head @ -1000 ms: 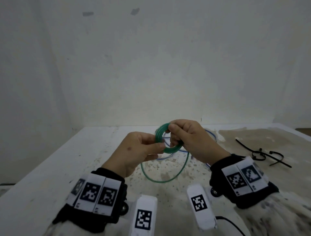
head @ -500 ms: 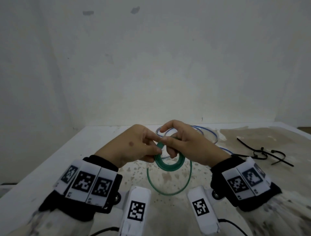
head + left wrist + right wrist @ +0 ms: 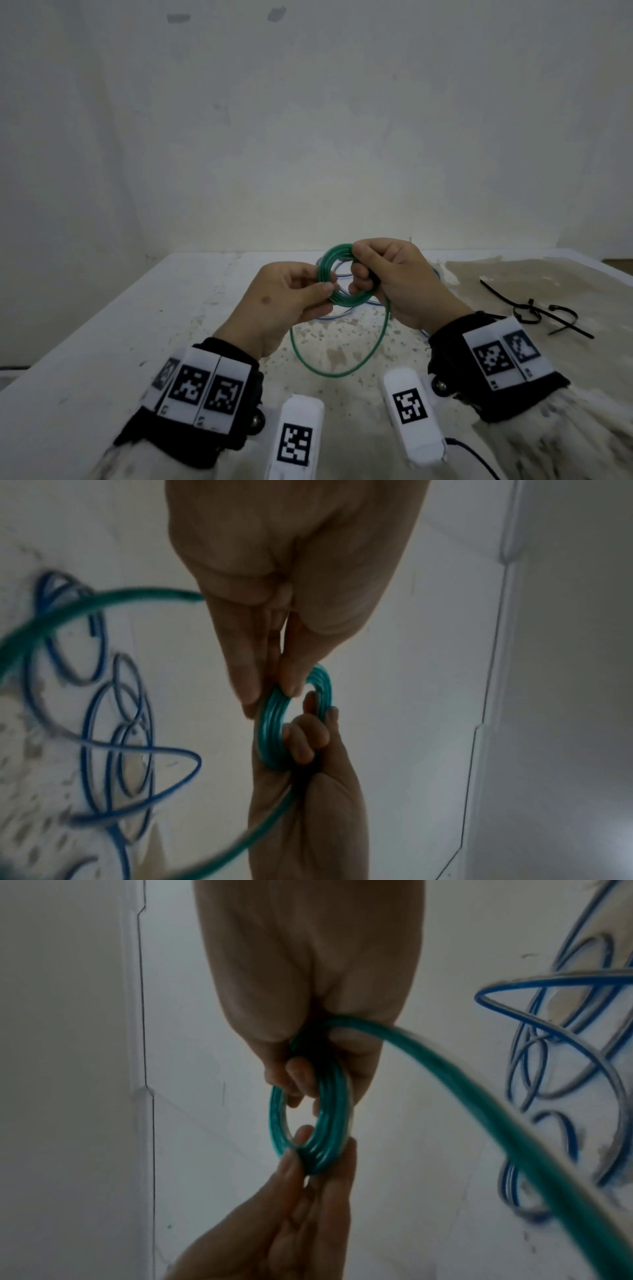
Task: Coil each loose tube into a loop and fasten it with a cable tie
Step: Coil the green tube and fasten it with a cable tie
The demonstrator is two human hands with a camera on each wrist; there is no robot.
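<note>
Both hands' fingers (image 3: 322, 289) still pinch the green tube (image 3: 337, 274) coil, now raised and tilted upright.

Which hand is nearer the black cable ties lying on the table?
Right. The right hand grips the green tube coil with the cable ties off to its right; the left hand pinches the coil's far side, farther from them.

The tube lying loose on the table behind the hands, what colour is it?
Blue tube, seen best in the left wrist view.
</note>
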